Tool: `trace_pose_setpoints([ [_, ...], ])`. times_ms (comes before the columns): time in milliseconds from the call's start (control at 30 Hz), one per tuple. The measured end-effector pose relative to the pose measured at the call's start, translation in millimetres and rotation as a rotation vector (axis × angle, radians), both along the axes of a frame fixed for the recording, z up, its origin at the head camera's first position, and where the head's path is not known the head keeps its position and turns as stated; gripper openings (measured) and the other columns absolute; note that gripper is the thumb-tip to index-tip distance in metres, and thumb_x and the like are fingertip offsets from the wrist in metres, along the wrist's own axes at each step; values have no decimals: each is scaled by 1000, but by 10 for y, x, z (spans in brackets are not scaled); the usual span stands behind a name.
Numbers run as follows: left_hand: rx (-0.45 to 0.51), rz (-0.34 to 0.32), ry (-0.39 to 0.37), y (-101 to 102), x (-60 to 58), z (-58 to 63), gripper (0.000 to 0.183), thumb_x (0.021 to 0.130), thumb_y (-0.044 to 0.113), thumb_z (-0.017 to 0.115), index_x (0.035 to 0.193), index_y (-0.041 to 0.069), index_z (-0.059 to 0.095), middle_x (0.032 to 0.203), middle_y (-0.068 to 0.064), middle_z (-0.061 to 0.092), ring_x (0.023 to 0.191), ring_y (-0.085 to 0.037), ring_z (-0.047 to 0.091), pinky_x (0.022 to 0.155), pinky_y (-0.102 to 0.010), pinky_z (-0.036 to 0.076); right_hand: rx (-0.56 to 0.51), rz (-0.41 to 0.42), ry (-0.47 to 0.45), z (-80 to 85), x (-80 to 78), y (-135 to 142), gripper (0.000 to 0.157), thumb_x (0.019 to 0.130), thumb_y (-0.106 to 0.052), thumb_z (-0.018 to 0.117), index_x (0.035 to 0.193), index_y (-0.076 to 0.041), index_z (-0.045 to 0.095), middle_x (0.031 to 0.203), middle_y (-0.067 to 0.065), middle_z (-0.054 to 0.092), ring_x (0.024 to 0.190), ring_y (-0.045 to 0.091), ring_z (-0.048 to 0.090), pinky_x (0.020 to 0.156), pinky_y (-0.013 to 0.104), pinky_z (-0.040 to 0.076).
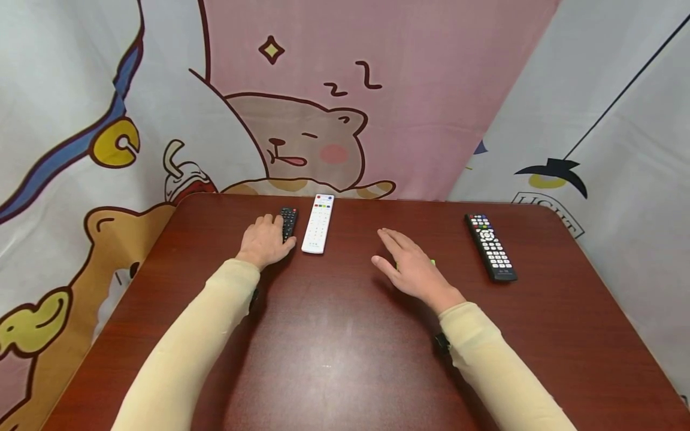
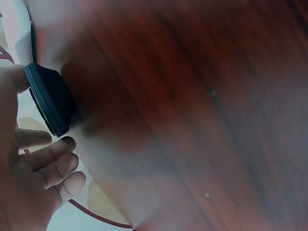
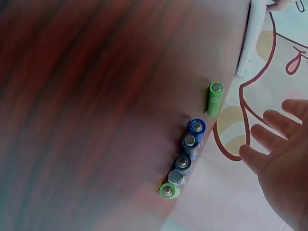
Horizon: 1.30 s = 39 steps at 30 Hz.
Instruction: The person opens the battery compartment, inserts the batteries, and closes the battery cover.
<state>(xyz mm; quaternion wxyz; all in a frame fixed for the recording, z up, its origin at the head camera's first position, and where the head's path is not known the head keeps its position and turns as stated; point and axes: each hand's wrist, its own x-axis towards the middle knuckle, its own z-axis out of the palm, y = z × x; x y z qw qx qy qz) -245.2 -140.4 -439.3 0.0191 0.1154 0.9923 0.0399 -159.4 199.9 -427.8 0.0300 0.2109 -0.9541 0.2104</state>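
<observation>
My left hand (image 1: 265,242) is at a small black remote control (image 1: 289,222) lying at the back left of the table. In the left wrist view, the thumb is at one side of this remote (image 2: 50,98) and the index finger at the other; the remaining fingers are bent beside it. My right hand (image 1: 412,269), fingers extended, hovers over several batteries, mostly hidden in the head view. The right wrist view shows a row of blue, dark and green batteries (image 3: 183,162) standing beyond the palm, with one green battery (image 3: 215,100) apart from them.
A white remote control (image 1: 318,224) lies just right of the black one. Farther right lies a longer black remote with white buttons (image 1: 490,246). The brown wooden table (image 1: 334,335) meets a cartoon-printed curtain (image 1: 420,102) at the back.
</observation>
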Motion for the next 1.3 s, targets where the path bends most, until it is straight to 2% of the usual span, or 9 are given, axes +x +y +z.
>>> trace_pose_setpoints([
  [167,6,-1,-13,11,1,-8,70,99,44,56,144,-9,46,125,-30,56,113,-42,57,96,-54,51,-16,14,-2,4,21,-39,68,106,-44,53,159,-4,36,162,17,39,150,35,36,120,53,31],
  [467,82,51,-65,17,27,-5,67,98,34,53,147,-10,41,126,-31,53,106,-41,61,91,-55,55,-26,26,-3,-22,20,-73,68,106,-44,53,160,-5,36,162,16,39,150,34,36,120,52,32],
  [733,183,69,-44,-38,42,-37,65,95,30,47,147,-9,40,122,-31,51,100,-42,61,87,-55,54,-33,22,-5,-34,28,-78,69,106,-43,54,160,-5,36,162,16,39,149,34,36,120,52,32],
  [1300,402,66,-6,109,116,74,66,95,31,44,153,2,38,126,-26,51,102,-41,59,94,-54,50,-100,-23,-77,12,32,-53,67,107,-46,49,161,-9,35,164,14,36,151,34,34,119,55,32],
])
